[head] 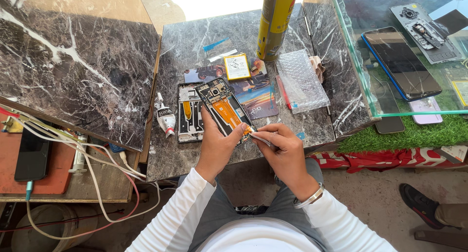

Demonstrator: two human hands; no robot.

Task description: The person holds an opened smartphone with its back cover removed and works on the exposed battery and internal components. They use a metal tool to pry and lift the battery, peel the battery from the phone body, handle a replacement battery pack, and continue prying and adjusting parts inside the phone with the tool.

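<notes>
An opened phone (225, 110) with its back cover off lies tilted at the centre of the frame, over the near edge of a dark marble tabletop (195, 42); an orange flex strip runs down its exposed inside. The left hand (217, 145) grips the phone's lower end from below, fingers wrapped round it and the thumb pressed near the bottom corner. The right hand (282, 149) is pinched narrow around a thin, pale tool (261, 139), its tip touching the phone's lower edge just beside the left thumb.

Just left of the phone lies a separate phone frame (189, 113), flat on the marble, and left of that a small white glue tube (165, 118). Above the phone sit a small yellow-edged battery (237, 67) and a picture card (258, 98). To the right are a red pen-like tool (283, 92) and a sheet of bubble wrap (301, 80). A tall yellow spray can (276, 20) stands at the top centre. At the upper right a glass case (356, 62) holds a blue-edged phone (402, 62). White and red cables (97, 179) trail across the lower left.
</notes>
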